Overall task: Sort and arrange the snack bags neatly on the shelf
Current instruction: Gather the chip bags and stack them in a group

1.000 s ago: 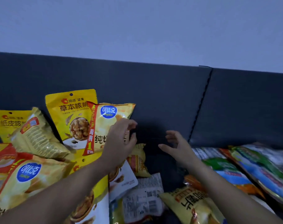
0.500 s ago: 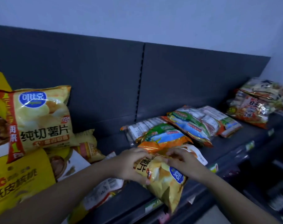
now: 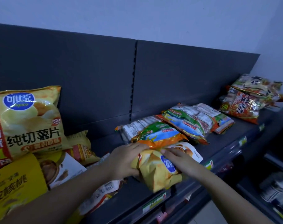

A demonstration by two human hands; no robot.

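Sorting looks partly done, judged from the layout. At the left of the shelf [image 3: 218,143] a large yellow potato chip bag [image 3: 31,122] stands upright against the back panel [image 3: 89,78], with yellow walnut bags [image 3: 16,183] crowded in front of it and a small yellow bag [image 3: 80,147] slumped beside it. Mid-shelf, several green-and-blue snack bags [image 3: 182,122] lie flat and overlapping, not lined up. At the far right a red rice cracker bag [image 3: 241,105] sits in a loose pile. So most of the shelf is left to tidy: the flat bags need standing up and grouping.

The bag in hand is a small yellow chip bag [image 3: 160,173], at the front edge of the shelf, just in front of the green-and-blue pile and touching it. Its long axis runs front to back, slightly angled; one end points at the pile, the other overhangs the shelf lip toward the person. The blue logo faces up.

Left hand [image 3: 123,160] is closed around the bag's left side. Right hand [image 3: 178,159] lies on top with its fingers pressed near the logo; grip is on the bag from both sides.
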